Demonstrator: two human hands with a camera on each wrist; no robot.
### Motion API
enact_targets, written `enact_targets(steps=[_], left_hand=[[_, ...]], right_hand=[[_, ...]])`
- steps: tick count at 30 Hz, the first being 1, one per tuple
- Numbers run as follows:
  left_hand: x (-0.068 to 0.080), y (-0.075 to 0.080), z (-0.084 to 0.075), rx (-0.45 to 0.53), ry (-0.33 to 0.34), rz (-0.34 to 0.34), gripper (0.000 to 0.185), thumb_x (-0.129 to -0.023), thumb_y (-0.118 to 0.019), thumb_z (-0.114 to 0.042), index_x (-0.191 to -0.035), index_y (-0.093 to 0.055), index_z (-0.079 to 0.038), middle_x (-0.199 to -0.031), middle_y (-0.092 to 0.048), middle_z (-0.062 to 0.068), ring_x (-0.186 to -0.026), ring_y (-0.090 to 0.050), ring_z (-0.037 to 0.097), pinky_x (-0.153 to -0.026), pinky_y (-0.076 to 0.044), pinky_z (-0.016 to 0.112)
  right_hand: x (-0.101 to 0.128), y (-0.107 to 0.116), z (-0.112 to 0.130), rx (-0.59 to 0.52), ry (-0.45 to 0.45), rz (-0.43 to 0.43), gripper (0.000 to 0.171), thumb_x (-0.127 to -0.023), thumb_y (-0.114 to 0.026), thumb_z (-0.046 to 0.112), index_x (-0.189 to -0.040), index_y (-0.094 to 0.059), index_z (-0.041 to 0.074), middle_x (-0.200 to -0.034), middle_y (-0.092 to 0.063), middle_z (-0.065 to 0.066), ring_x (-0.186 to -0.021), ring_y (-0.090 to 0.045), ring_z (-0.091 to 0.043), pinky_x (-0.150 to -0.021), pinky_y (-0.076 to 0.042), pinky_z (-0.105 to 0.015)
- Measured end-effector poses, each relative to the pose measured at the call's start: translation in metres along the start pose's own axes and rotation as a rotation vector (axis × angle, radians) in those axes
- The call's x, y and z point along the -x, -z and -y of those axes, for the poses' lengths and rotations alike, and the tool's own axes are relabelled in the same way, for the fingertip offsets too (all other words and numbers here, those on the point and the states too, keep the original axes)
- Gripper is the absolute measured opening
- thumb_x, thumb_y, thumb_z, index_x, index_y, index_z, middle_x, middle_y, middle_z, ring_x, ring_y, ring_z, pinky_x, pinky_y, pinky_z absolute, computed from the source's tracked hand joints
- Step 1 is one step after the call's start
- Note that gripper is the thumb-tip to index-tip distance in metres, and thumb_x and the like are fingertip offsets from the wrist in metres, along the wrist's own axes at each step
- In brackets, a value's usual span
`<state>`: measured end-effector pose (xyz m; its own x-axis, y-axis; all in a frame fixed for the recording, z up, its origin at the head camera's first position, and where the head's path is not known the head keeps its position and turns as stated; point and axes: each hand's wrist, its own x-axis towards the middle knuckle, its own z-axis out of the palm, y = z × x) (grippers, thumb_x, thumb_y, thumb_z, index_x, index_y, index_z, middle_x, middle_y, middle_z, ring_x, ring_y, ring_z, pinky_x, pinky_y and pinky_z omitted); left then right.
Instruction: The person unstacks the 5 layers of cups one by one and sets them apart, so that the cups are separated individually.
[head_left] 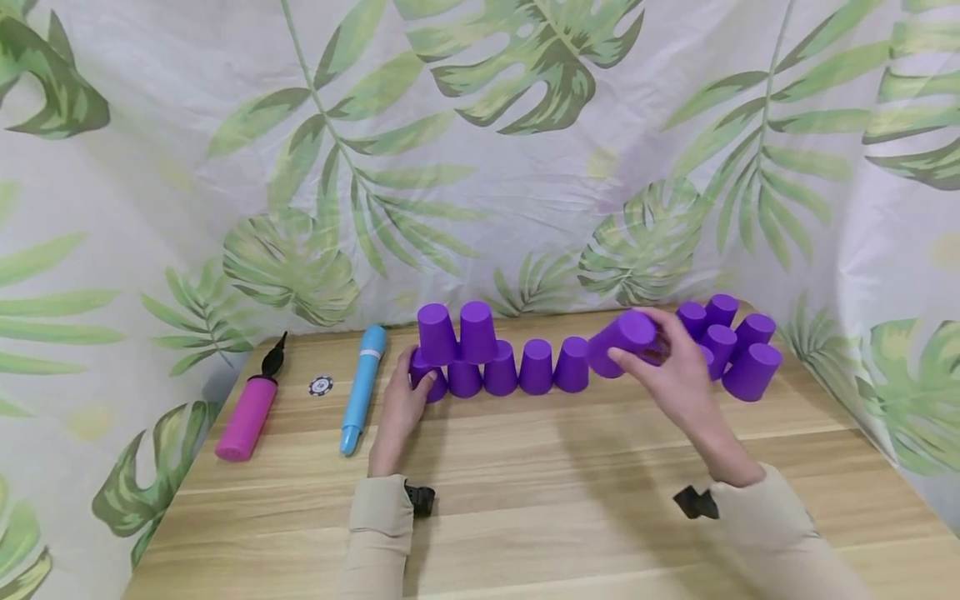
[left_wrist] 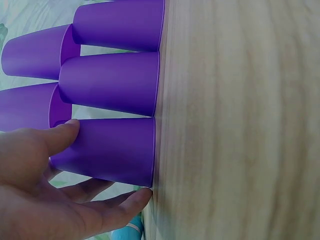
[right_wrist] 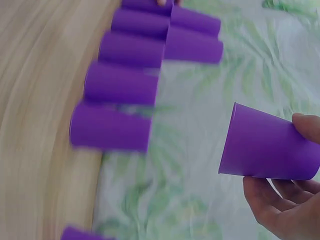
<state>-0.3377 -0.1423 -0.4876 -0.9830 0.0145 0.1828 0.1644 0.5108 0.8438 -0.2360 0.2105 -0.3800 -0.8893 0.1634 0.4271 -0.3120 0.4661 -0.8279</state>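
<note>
right hand (head_left: 675,371) holds purple cup (head_left: 622,340)

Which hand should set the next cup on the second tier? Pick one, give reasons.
Right. The right hand already holds a purple cup in the air; the left hand steadies the row's end cup.

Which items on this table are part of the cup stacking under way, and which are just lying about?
In use:
- row of upturned purple plastic cups, two more stacked on top
- purple cup held in the right hand
- end cup touched by the left hand
- spare purple cups

Lying about:
- pink hand pump
- blue cylinder
- small round token
</note>
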Motion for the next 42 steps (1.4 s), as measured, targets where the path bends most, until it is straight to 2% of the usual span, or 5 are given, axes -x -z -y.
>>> enact_targets(steps=[12, 18, 25, 33, 42], left_hand=[[-0.001, 0.003, 0.001, -0.011, -0.006, -0.006, 0.06, -0.096, -0.058, -0.013, -0.148, -0.031, -0.004, -0.141, -0.042, 0.031, -0.13, -0.04, 0.044, -0.108, -0.032, 0.055], [-0.001, 0.002, 0.002, -0.023, -0.002, -0.003, 0.06, -0.096, -0.058, -0.013, -0.148, -0.03, -0.005, -0.142, -0.042, 0.029, -0.131, -0.04, 0.043, -0.108, -0.032, 0.055], [0.0, -0.001, 0.001, -0.011, 0.006, 0.006, 0.06, -0.096, -0.058, -0.014, -0.149, -0.03, -0.006, -0.143, -0.041, 0.028, -0.132, -0.039, 0.043, -0.109, -0.031, 0.054], [-0.002, 0.002, -0.001, -0.01, -0.008, -0.001, 0.06, -0.096, -0.058, -0.013, -0.149, -0.031, -0.006, -0.142, -0.041, 0.029, -0.131, -0.039, 0.043, -0.109, -0.032, 0.054], [-0.001, 0.001, 0.001, -0.027, -0.005, 0.0, 0.061, -0.095, -0.059, -0.013, -0.149, -0.03, -0.005, -0.142, -0.041, 0.029, -0.131, -0.04, 0.043, -0.108, -0.032, 0.054]], right_hand=[[0.014, 0.076, -0.042, 0.142, -0.111, -0.188, 0.064, -0.082, -0.077, 0.013, -0.136, -0.046, 0.001, -0.118, -0.057, -0.01, -0.095, -0.054, 0.005, -0.079, -0.047, -0.006], [0.019, 0.088, -0.062, 0.228, -0.186, -0.199, 0.067, -0.083, -0.076, 0.019, -0.137, -0.043, -0.001, -0.127, -0.053, -0.021, -0.099, -0.05, 0.001, -0.079, -0.042, -0.004], [0.019, 0.099, -0.077, 0.277, -0.262, -0.185, 0.071, -0.086, -0.073, 0.025, -0.142, -0.037, -0.001, -0.133, -0.05, -0.026, -0.112, -0.051, -0.032, -0.081, -0.042, -0.008], [0.02, 0.102, -0.095, 0.304, -0.27, -0.176, 0.066, -0.085, -0.072, 0.019, -0.138, -0.04, -0.004, -0.127, -0.053, -0.027, -0.094, -0.051, -0.006, -0.071, -0.04, -0.004], [0.017, 0.099, -0.123, 0.375, -0.262, -0.051, 0.067, -0.084, -0.07, 0.01, -0.137, -0.035, -0.014, -0.129, -0.045, -0.04, -0.116, -0.047, -0.051, -0.097, -0.038, -0.06]])
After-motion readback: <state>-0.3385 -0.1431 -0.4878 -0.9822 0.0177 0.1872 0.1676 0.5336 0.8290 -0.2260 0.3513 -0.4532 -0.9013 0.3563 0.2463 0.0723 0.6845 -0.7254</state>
